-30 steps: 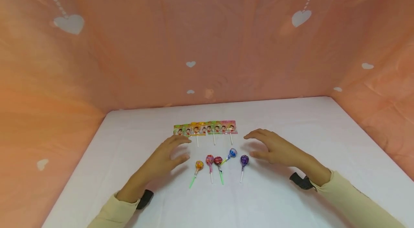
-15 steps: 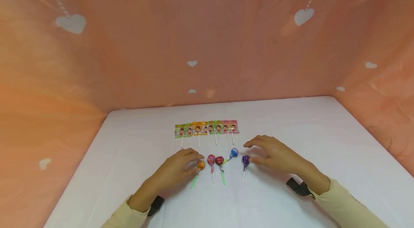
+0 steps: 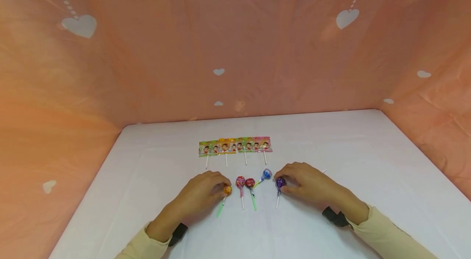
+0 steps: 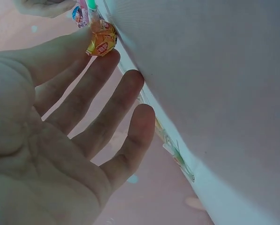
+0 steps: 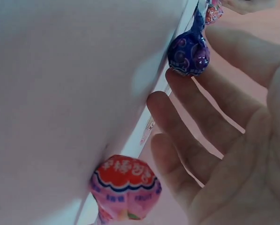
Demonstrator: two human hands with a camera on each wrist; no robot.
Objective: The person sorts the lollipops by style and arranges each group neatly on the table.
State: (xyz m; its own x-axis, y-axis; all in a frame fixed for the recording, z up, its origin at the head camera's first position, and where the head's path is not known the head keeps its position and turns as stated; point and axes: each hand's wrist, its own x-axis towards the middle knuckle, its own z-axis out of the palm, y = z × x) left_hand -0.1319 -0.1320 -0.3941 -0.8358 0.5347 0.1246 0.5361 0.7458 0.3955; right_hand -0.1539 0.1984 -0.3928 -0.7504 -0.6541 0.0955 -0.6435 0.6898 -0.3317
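Lollipop with round orange-wrapped top and green stick (image 3: 228, 190) was lower centre of head view, pinched in fingertips of left hand (image 3: 200, 191); right hand (image 3: 310, 183) pinched round purple-wrapped, white-sticked lollipop (image 3: 281, 183), right of centre

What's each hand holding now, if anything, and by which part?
The left hand pinches the yellow-orange wrapped ball lollipop by its round head; the right hand pinches the dark purple wrapped ball lollipop, also by its head.

Head view: soft light, orange cloth (image 3: 40, 108) brightest at nine o'clock, faint shadows beneath left hand (image 3: 200, 191) and right hand (image 3: 309, 182); wrist views: dimmer, cooler, slightly blurred, tabletop (image 4: 233, 89) greyed at three o'clock (left wrist).
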